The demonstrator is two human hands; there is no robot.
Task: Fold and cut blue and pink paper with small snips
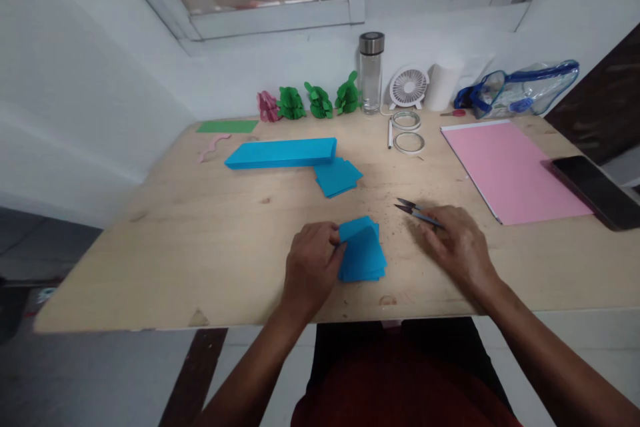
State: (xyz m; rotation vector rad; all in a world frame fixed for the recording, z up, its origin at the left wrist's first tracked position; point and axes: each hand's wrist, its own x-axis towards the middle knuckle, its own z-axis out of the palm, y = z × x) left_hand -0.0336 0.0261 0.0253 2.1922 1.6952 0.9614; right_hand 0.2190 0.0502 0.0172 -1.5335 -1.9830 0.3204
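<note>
Near the table's front edge, my left hand (314, 255) pinches the left side of a small stack of blue paper squares (364, 253). The squares are not quite lined up, and the top one looks folded or bent. To the right, my right hand (457, 240) is closed around a pair of thread snips (417, 210). Their two dark blades point left, slightly apart, and do not touch the paper. Behind the stack lie more cut blue paper pieces (337, 177), partly under a long folded blue paper strip (283, 153).
Along the wall stand green paper shapes (319, 101), a pink paper flower (269, 107), a glass bottle (371, 77), a small fan (409, 87) and a clear pouch (530, 90). Tape rolls (409, 143) lie before the fan. A phone (597, 190) overlaps pink paper (515, 170) at right.
</note>
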